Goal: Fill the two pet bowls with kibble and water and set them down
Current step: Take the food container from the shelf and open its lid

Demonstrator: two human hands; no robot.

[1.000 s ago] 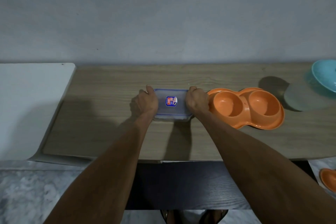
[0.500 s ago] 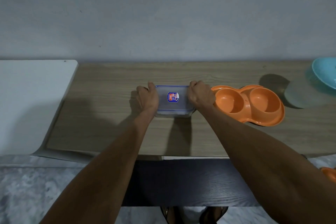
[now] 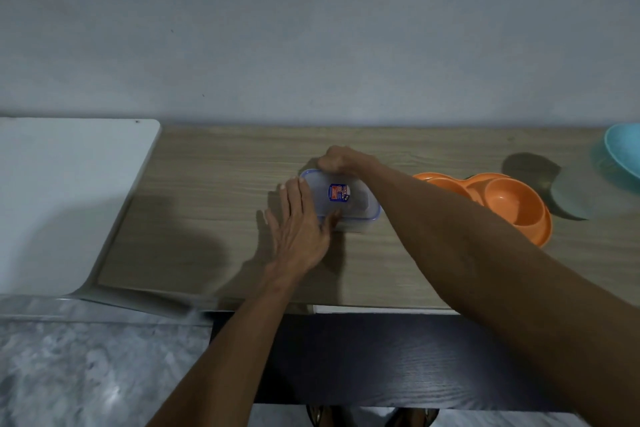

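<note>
At frame centre on the worktop [image 3: 207,204], a left hand [image 3: 298,229] braces flat-fingered against the stiff, likely light, slick box [image 3: 362,203] as the right hand [image 3: 341,159] curls over its far rim, the likeliest hold, beside the orange bowls [image 3: 502,201].

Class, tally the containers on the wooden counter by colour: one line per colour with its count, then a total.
Orange: 1, the double pet bowl
Turquoise: 1, the round bowl at the right edge
Clear with blue rim: 1, the lidded container
Pale frosted: 1, a round item, too blurred to identify
Total: 4
</note>
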